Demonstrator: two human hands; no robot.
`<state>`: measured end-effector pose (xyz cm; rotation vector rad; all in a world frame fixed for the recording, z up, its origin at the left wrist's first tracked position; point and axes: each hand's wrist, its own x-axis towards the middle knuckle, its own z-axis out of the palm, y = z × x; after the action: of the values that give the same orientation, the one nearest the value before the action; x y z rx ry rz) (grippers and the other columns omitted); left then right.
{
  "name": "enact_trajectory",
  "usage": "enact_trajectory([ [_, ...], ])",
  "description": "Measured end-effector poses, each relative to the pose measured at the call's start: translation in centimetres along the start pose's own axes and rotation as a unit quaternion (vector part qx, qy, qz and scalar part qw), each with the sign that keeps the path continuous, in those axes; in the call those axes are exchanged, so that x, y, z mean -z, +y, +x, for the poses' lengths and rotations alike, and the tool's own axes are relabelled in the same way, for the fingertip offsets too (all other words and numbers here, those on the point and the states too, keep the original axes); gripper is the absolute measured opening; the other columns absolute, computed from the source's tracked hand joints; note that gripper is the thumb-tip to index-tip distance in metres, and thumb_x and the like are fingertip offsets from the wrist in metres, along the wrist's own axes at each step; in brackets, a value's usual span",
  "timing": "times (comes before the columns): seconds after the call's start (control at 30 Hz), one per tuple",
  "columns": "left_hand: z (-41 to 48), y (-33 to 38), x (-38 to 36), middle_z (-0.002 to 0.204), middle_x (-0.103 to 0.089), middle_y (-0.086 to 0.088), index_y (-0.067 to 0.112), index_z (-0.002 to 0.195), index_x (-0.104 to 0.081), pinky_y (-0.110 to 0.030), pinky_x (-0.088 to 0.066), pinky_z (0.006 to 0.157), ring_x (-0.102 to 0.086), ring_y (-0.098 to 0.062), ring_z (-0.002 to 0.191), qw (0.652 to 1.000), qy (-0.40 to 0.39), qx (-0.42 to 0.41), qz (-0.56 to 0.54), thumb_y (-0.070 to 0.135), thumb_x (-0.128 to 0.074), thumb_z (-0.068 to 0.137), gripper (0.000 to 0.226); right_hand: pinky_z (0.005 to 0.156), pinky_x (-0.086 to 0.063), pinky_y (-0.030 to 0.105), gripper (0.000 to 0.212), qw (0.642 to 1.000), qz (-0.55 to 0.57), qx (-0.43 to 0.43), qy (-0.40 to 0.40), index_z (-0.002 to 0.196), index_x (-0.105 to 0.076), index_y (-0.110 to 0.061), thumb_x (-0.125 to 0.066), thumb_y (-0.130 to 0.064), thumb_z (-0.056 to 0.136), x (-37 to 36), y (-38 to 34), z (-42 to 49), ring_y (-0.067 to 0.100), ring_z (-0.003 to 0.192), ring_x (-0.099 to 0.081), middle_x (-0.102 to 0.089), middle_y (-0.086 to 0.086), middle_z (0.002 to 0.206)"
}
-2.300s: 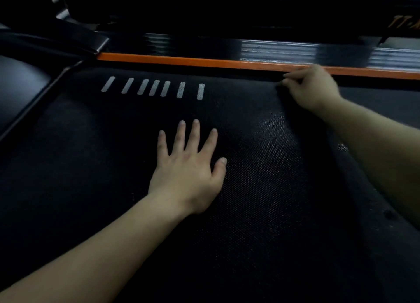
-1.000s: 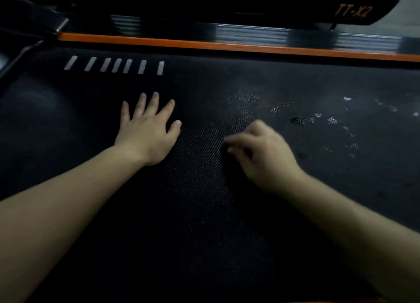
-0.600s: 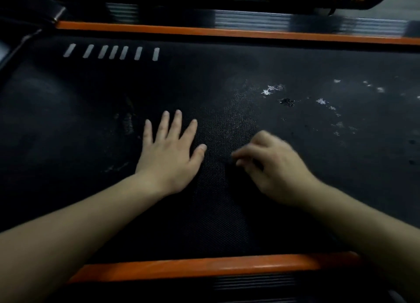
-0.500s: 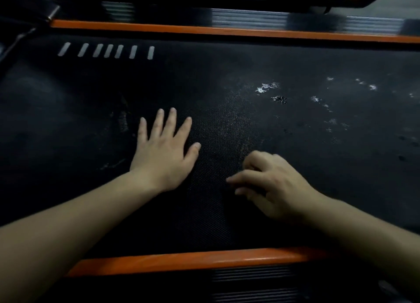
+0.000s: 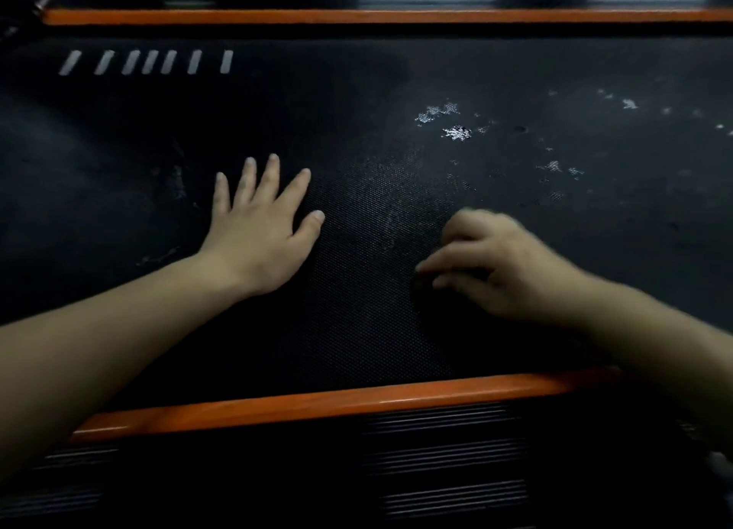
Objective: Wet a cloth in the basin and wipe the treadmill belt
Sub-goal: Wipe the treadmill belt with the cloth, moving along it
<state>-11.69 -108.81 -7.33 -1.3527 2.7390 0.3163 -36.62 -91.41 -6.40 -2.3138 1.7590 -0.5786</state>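
The black textured treadmill belt [image 5: 396,72] fills the view. My left hand [image 5: 261,231] lies flat on it, fingers spread, holding nothing. To its right, my right hand [image 5: 503,266] is curled with its fingertips pressed down on what looks like a dark cloth [image 5: 440,314]. The cloth is hard to tell from the belt in this dim light and is mostly hidden under the hand. White flecks and smears [image 5: 456,131] dot the belt beyond my right hand.
Orange side rails run along the near edge [image 5: 357,401] and the far edge [image 5: 357,15] of the belt. A ribbed black foot rail [image 5: 444,457] lies closest to me. Several white stripes [image 5: 146,62] mark the belt at the far left.
My right hand has swept from the far orange rail back across the belt toward the near rail. My left hand stays flat, and the view now takes in the near rail.
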Motion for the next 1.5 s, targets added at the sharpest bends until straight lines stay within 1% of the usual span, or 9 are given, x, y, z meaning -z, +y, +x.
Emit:
enact_trajectory([
  [0.1,0.5,1.3,-0.4,0.169,0.011,-0.008,0.034,0.161,-0.005,-0.055,0.016,0.121,0.019,-0.029,0.153,1.0,0.0,0.008,-0.002,0.062,-0.017,0.099,0.068,0.075,-0.05,0.043,0.025,0.998,0.007,-0.042,0.035,0.107,-0.075,-0.028,-0.058,-0.039,0.093,0.3,0.5,-1.0,0.018,0.086,-0.056,-0.055,-0.001,0.096],
  [0.27,1.2,2.7,-0.4,0.169,0.011,-0.009,0.035,0.161,-0.004,-0.06,0.016,0.118,0.02,-0.032,0.153,0.999,-0.004,0.043,0.004,0.062,-0.018,0.1,0.068,0.077,-0.047,0.036,0.023,0.994,0.071,0.054,-0.062,0.109,-0.073,-0.035,-0.059,-0.044,0.094,-0.6,-2.8,-2.5,0.007,0.088,-0.053,-0.053,-0.01,0.099],
  [0.43,1.9,3.3,-0.2,0.169,0.011,-0.011,0.034,0.16,-0.006,-0.063,0.016,0.117,0.02,-0.033,0.153,0.999,-0.007,0.053,-0.004,0.062,-0.02,0.1,0.068,0.074,-0.049,0.043,0.023,0.999,-0.005,-0.023,0.041,0.104,-0.075,-0.024,-0.059,-0.037,0.094,0.8,2.0,-0.4,0.019,0.084,-0.056,-0.057,-0.001,0.095],
  [0.63,3.8,4.1,-0.1,0.169,0.007,-0.009,0.035,0.16,-0.008,-0.061,0.014,0.119,0.016,-0.032,0.154,1.0,0.01,0.025,-0.002,0.062,-0.021,0.1,0.067,0.071,-0.048,0.04,0.026,1.0,-0.001,0.005,0.019,0.105,-0.074,-0.026,-0.058,-0.042,0.092,-0.4,0.4,-1.0,0.02,0.083,-0.055,-0.056,0.0,0.095],
  [0.83,4.4,5.0,-0.9,0.169,0.012,-0.008,0.037,0.16,0.0,-0.061,0.013,0.12,0.019,-0.032,0.153,0.999,0.015,0.032,0.027,0.065,-0.013,0.098,0.069,0.082,-0.051,0.05,0.036,0.973,-0.062,-0.156,0.159,0.106,-0.072,-0.028,-0.046,-0.049,0.091,0.2,6.1,4.8,0.033,0.092,-0.059,-0.057,0.006,0.098],
  [1.03,4.5,5.0,-0.9,0.168,0.013,-0.009,0.035,0.16,0.003,-0.062,0.012,0.12,0.02,-0.032,0.153,0.999,0.016,0.02,0.039,0.065,-0.01,0.097,0.071,0.073,-0.051,0.04,0.034,0.994,-0.031,-0.047,0.091,0.109,-0.074,-0.023,-0.055,-0.044,0.091,-1.3,3.3,5.3,0.028,0.081,-0.059,-0.059,0.007,0.093],
  [1.23,4.9,4.8,-1.0,0.168,0.014,-0.009,0.036,0.16,0.002,-0.062,0.012,0.119,0.02,-0.033,0.153,0.999,0.012,0.017,0.031,0.065,-0.01,0.096,0.071,0.093,-0.047,0.042,0.025,0.943,-0.07,-0.267,0.184,0.109,-0.072,-0.032,-0.058,-0.045,0.093,0.8,10.4,11.3,0.031,0.106,-0.057,-0.056,0.007,0.108],
  [1.4,4.7,4.8,-1.0,0.168,0.014,-0.01,0.034,0.16,0.004,-0.063,0.011,0.119,0.02,-0.034,0.153,0.999,0.014,0.015,0.039,0.064,-0.009,0.096,0.072,0.083,-0.049,0.036,0.034,0.992,-0.031,-0.086,0.086,0.106,-0.072,-0.03,-0.051,-0.049,0.088,-1.6,4.9,9.9,0.025,0.091,-0.059,-0.057,0.003,0.098],
  [1.5,4.8,4.8,-0.9,0.168,0.015,-0.01,0.03,0.16,0.005,-0.062,0.012,0.119,0.021,-0.032,0.153,0.999,0.013,0.013,0.027,0.064,-0.01,0.096,0.073,0.09,-0.05,0.044,0.036,0.979,-0.096,-0.13,0.123,0.106,-0.071,-0.033,-0.048,-0.055,0.087,0.6,9.8,12.1,0.029,0.1,-0.058,-0.057,0.005,0.103],
])
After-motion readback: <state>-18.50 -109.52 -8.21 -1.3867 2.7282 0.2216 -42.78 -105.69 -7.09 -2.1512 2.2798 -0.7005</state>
